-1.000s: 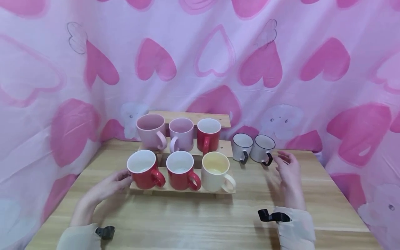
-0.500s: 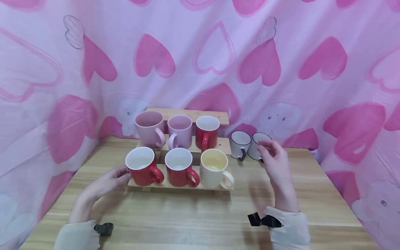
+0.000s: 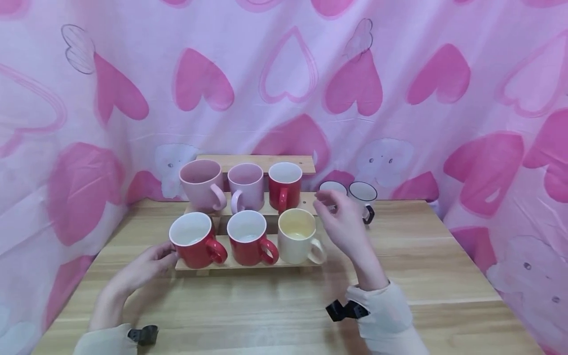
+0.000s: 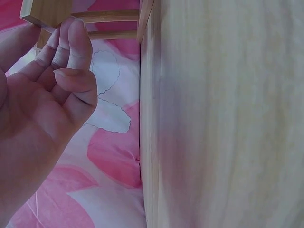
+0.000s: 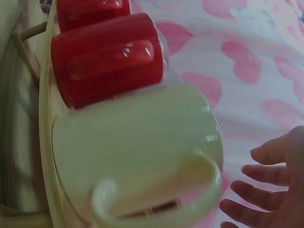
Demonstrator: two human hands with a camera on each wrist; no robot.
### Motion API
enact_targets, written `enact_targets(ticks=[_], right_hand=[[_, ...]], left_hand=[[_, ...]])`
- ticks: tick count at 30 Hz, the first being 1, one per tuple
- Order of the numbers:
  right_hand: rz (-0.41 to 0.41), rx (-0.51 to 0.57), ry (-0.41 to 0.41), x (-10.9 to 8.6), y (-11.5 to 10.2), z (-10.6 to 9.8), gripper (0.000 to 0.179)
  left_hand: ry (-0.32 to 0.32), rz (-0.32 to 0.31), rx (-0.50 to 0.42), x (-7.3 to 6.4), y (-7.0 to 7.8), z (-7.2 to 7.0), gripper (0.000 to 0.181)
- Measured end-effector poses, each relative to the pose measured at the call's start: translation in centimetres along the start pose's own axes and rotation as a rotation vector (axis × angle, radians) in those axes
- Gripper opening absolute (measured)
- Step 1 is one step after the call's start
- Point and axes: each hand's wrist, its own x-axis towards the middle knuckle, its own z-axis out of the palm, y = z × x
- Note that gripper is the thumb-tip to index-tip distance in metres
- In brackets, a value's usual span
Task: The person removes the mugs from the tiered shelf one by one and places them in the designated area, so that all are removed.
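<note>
My left hand (image 3: pixel 146 268) is at the left end of a stepped wooden rack (image 3: pixel 248 264), beside a red mug (image 3: pixel 195 249). In the left wrist view, its thumb and bent fingers hold the end of a wooden board (image 4: pixel 50 12). My right hand (image 3: pixel 346 222) hovers with nothing in it, right of a cream mug (image 3: pixel 296 244). Its fingers are spread apart in the right wrist view. It partly covers a white black-rimmed mug (image 3: pixel 333 186); a second white mug (image 3: pixel 361 193) with a black handle stands alongside.
Another red mug (image 3: pixel 246 246) stands in the front row. On the step behind are two pink mugs, one large (image 3: pixel 200 187) and one smaller (image 3: pixel 248 190), and a red mug (image 3: pixel 290 190). A heart-patterned curtain (image 3: pixel 275 133) hangs behind the wooden table (image 3: pixel 248 310).
My right hand has moved left, from beside the far white mug, across it, to in front of the nearer one. The left hand has stayed at the rack's end. The head view has shifted slightly.
</note>
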Motion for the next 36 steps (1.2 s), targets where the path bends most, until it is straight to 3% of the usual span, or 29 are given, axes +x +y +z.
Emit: enact_targets(ticks=[5,17,23,30,36], right_hand=[[0.054,-0.059,-0.099,1.2,-1.4,1.6,0.026],[0.27,-0.21,-0.2,3.2,-3.5,4.8,0.03],[0.289,-0.299,-0.225,4.0,-4.0,5.3,0.03],[0.343,-0.265,-0.248,4.8,-4.0,4.9,0.018],[0.335,-0.179,-0.232,5.6,-2.5,3.7,0.015]], left_hand=[[0.009,-0.009,0.019,-0.1,0.0,-0.1,0.039],[0.004,-0.017,0.003,-0.2,0.1,-0.3,0.035],[0.005,0.0,-0.007,-0.2,-0.1,0.0,0.03],[0.0,-0.012,-0.005,-0.3,0.1,0.0,0.032],[0.001,-0.013,-0.007,-0.2,0.3,-0.1,0.031]])
